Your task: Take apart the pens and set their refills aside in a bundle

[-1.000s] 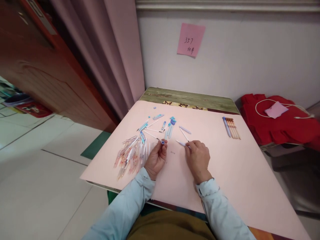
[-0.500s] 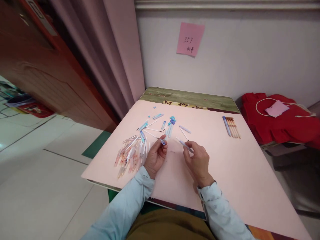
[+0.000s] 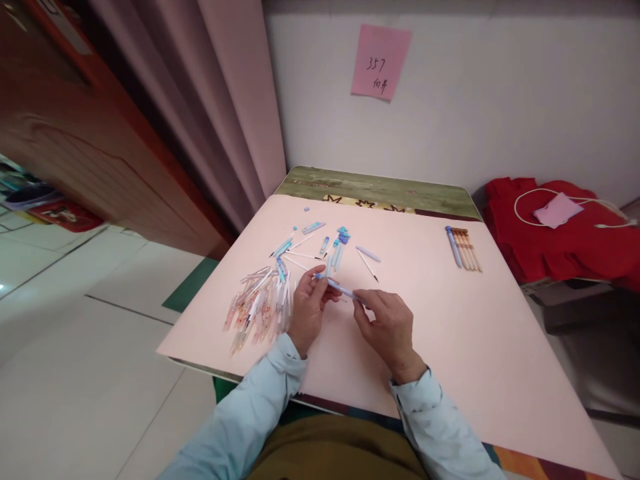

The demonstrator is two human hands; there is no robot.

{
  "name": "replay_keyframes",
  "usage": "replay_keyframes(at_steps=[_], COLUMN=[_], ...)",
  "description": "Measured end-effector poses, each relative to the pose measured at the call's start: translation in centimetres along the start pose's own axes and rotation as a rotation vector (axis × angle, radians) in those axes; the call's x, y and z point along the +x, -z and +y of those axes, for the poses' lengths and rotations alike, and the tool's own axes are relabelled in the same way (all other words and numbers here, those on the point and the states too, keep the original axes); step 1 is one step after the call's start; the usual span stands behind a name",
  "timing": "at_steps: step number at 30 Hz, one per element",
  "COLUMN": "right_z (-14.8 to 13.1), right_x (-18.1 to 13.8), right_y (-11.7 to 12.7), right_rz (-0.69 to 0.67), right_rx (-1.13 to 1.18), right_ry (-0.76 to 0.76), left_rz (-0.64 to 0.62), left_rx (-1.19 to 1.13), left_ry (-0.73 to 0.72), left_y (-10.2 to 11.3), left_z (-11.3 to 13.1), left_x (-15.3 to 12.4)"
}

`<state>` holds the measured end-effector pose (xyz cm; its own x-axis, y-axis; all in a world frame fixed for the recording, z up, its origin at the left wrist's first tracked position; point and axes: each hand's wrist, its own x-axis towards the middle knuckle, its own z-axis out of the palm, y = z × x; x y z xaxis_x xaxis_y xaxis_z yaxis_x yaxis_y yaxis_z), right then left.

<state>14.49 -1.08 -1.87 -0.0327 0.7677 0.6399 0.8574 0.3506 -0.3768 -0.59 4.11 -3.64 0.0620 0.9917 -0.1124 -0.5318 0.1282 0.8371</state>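
Observation:
My left hand [image 3: 309,308] and my right hand [image 3: 386,325] meet over the pink sheet [image 3: 450,333], both pinched on one pale blue pen barrel [image 3: 336,287] that spans between them. The left fingers close around its far end, where a small blue piece sits; the right fingers grip the near end. Just left of my left hand lies a heap of clear pen barrels [image 3: 257,305]. Beyond the hands lie loose blue caps and thin refills [image 3: 330,245].
Finished pens [image 3: 463,248] lie in a row at the far right of the sheet. A single refill [image 3: 368,265] lies beyond my right hand. A red cloth [image 3: 560,247] with a white cable sits right of the table. A pink note [image 3: 380,61] hangs on the wall.
My right hand lifted the pen barrel from the sheet and carried it left to my left hand. Both hands now grip it together, and the small blue piece is at its end.

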Motion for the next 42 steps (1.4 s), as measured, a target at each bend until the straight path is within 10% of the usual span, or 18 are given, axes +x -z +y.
replay_keyframes(at_steps=[19, 42], right_z=[-1.4, -1.3], right_x=[-0.6, -0.8], right_y=[-0.9, -0.7], right_rz=[-0.151, -0.128], right_rx=[0.238, 0.281], right_ry=[-0.452, -0.426], left_rz=[-0.027, -0.042], left_rx=[-0.040, -0.016], left_ry=[0.026, 0.144], left_y=[0.0, -0.1], left_z=[-0.2, 0.2], left_x=[-0.1, -0.4])
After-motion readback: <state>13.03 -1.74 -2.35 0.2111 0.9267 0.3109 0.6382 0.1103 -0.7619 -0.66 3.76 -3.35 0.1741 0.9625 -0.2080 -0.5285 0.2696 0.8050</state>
